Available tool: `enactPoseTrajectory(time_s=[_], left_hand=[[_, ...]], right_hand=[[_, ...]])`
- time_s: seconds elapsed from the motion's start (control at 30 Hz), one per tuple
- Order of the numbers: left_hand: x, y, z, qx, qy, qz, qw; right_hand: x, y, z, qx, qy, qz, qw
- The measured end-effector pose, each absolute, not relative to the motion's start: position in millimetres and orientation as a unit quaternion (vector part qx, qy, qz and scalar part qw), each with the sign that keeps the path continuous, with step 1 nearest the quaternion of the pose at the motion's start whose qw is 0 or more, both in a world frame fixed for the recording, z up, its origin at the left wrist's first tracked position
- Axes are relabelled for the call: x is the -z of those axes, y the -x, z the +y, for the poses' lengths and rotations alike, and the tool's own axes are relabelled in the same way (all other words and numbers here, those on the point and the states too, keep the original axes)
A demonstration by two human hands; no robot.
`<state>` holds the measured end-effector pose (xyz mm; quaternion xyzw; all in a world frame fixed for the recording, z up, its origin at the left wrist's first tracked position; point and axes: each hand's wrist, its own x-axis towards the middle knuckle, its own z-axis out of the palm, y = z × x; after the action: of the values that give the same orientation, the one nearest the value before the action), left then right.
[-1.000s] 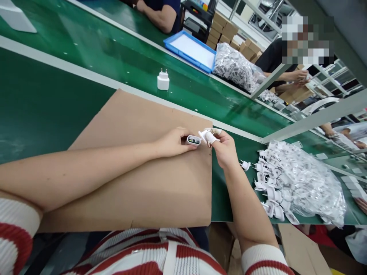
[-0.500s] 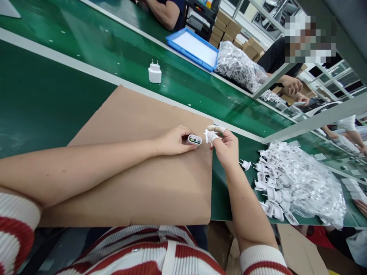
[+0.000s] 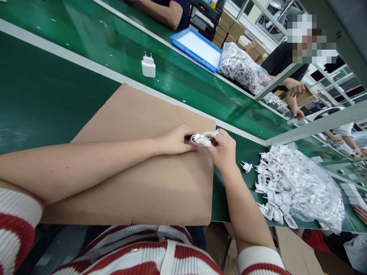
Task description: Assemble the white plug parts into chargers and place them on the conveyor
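My left hand is closed around a small white charger body above the brown cardboard sheet. My right hand, with white finger cots, pinches a white plug cap and presses it against the open end of the charger body. The two parts touch between my fingertips.
A heap of white plug caps in plastic lies right of my right arm, one loose cap beside it. A finished white charger stands on the green belt. Farther back are a blue tray, a bagged pile and other people's arms.
My right hand moved left and brought the plug cap onto the charger body; before, the two parts were apart. The standing charger on the belt drifted left.
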<state>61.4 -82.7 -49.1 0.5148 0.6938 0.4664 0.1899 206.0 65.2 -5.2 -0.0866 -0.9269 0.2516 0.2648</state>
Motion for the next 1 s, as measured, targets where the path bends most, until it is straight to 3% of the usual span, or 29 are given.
enactPoseTrajectory(time_s=[0.13, 0.47, 0.8, 1.0], left_hand=[[50.2, -60.7, -82.0, -0.477, -0.507, 0.691, 0.196], [48.4, -60.4, -80.1, -0.478, -0.51, 0.687, 0.2], [50.1, -60.5, -78.7, -0.491, -0.494, 0.681, 0.225], [53.5, -59.9, -78.2, -0.485, -0.483, 0.693, 0.226]], right_hand=[[9.1, -199.9, 66.3, -0.201, 0.063, -0.952, 0.223], [3.7, -203.7, 69.3, -0.172, 0.006, -0.961, 0.216], [-2.5, -195.7, 60.1, -0.068, 0.036, -0.983, 0.167], [-1.0, -193.2, 58.9, -0.109, 0.087, -0.975, 0.172]])
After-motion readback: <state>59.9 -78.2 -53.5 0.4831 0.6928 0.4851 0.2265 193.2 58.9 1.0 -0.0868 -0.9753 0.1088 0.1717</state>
